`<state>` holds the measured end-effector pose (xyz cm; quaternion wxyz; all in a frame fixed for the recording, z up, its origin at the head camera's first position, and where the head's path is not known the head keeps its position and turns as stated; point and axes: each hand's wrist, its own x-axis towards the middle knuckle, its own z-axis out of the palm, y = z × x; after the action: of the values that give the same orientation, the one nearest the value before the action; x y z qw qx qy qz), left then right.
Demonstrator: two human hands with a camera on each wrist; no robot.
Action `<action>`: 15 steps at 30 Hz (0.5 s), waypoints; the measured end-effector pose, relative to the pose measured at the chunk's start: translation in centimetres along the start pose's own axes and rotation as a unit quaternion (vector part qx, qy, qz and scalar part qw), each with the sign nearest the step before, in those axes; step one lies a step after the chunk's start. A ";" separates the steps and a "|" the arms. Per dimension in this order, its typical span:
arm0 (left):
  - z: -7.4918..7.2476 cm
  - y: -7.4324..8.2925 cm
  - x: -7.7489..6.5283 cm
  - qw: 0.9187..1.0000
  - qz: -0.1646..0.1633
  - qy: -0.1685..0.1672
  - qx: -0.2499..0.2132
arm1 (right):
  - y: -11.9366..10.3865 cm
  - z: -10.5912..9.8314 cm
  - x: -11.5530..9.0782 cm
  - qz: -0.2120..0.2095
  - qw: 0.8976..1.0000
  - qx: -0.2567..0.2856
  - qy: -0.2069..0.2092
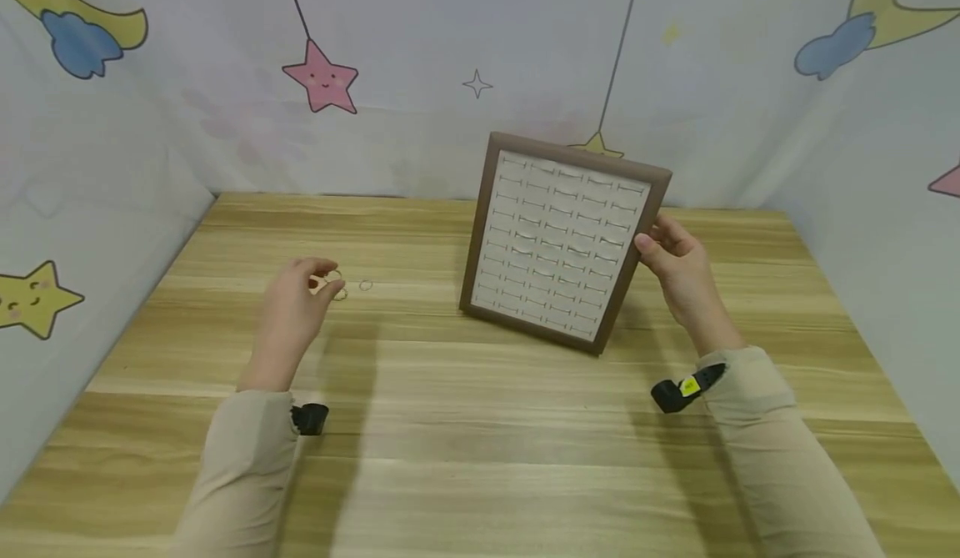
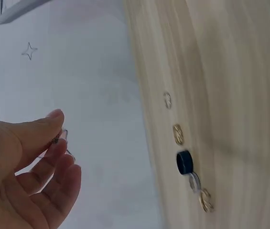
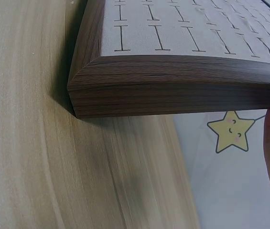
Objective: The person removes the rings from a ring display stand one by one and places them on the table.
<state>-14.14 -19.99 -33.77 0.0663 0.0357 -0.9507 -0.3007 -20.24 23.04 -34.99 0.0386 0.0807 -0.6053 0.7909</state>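
Now | left hand (image 1: 294,308) pinches thin gold ring (image 2: 58,138) above pale wooden surface (image 1: 450,424); light, slippery, best held by its rim | right hand (image 1: 678,270) grips tilted brown-framed slotted ring tray (image 1: 562,245) by its edge; stiff

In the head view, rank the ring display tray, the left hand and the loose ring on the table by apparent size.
1. Ring display tray, tilted up off the table.
2. Left hand, pinching a small ring.
3. Loose ring, tiny.
Nearness to the camera does not blur this order.
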 end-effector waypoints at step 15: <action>-1.8 -7.5 -0.7 0.990 -0.053 -0.099 0.084 | -0.2 0.3 -0.1 0.008 1.000 -0.012 0.013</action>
<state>-12.95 -27.04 -36.68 -0.0473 0.0620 -0.9713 -0.2247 -20.05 22.82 -34.78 0.0410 0.0648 -0.6151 0.7847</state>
